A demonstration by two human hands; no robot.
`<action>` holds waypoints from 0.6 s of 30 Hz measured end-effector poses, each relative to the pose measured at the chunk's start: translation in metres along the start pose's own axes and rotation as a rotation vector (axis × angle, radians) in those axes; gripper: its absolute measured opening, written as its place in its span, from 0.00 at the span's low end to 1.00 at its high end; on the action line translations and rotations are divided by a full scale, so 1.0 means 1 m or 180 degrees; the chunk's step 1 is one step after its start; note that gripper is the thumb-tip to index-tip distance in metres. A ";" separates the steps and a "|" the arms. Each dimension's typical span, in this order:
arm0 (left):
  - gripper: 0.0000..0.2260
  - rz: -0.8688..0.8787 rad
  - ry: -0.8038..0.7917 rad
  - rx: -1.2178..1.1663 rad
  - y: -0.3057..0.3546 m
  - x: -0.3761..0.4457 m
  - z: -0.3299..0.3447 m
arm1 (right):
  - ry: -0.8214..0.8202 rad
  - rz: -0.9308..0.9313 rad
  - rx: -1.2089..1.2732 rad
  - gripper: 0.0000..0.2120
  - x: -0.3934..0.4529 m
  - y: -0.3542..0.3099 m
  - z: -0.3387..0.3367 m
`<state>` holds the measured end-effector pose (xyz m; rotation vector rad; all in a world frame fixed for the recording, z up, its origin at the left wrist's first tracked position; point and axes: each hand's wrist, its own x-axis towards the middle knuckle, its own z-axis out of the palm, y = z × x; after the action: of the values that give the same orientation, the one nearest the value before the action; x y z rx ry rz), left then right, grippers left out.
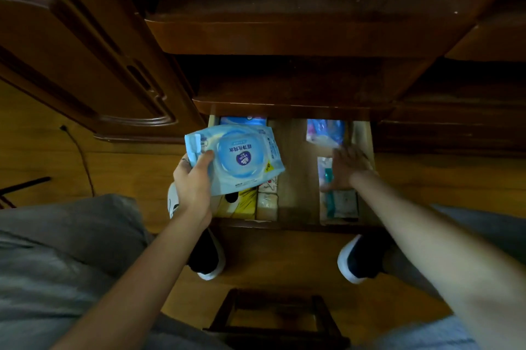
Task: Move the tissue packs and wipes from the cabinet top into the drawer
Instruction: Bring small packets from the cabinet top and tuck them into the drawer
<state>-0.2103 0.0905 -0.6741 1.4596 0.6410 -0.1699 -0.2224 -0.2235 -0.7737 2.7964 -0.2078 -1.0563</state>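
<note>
My left hand (193,181) grips a light blue pack of wipes (242,157) by its near left corner and holds it over the left side of the open wooden drawer (296,179). Under the pack lie tissue packs (266,201), one yellow and others pale. My right hand (347,167) reaches into the right side of the drawer with its fingers spread flat over a clear pack (327,176) with a teal item. A blue and purple pack (324,132) lies at the drawer's back right, and another blue pack (244,121) at the back left.
The cabinet top (284,36) juts out above the drawer. A wooden door panel (85,65) stands to the left, with a black cable (82,156) on the wood floor. My two shoes (358,261) stand before the drawer, and a dark stool frame (273,318) lies below.
</note>
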 end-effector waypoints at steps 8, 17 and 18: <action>0.03 0.0018 0.0080 0.0250 -0.004 -0.008 0.001 | -0.0072 -0.0115 -0.0277 0.67 -0.005 0.001 0.015; 0.08 -0.0293 -0.0026 0.0082 -0.008 -0.010 0.010 | 0.0297 -0.0094 -0.0948 0.62 -0.003 0.000 0.012; 0.11 -0.0318 -0.0069 0.0036 -0.008 -0.011 0.014 | 0.0308 -0.0150 -0.0855 0.61 -0.004 0.002 0.012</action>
<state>-0.2190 0.0733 -0.6763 1.4355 0.6968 -0.2672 -0.2336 -0.2257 -0.7794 2.6114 0.0112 -0.8820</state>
